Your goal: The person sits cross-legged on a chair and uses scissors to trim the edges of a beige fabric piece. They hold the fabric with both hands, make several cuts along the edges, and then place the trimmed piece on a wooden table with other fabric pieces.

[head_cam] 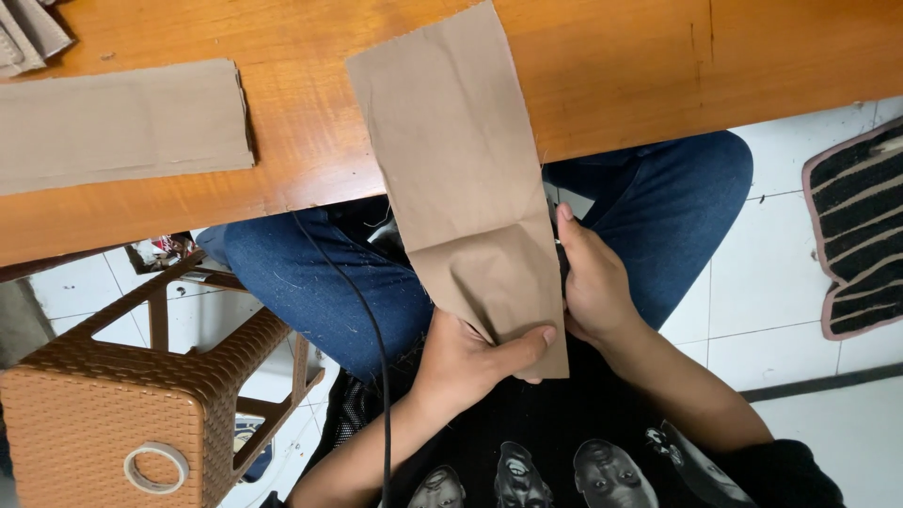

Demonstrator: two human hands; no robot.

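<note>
An orange-brown wooden table (658,66) spans the top. Below it lies a white tiled floor (771,292). A brown woven plastic stool (113,414) stands at lower left, and a striped black-and-beige mat (861,235) lies at right.

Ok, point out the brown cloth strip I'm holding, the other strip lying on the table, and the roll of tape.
held cloth strip (461,179), head view, flat middle above the crease.
table cloth strip (118,124), head view, its centre.
tape roll (156,468), head view, ring's left rim, on the brown stool.

The left hand (467,362) is curled, thumb stretched toward three o'clock. The right hand (591,282) is closed, thumb aimed at twelve. Both forearms are bare.
</note>
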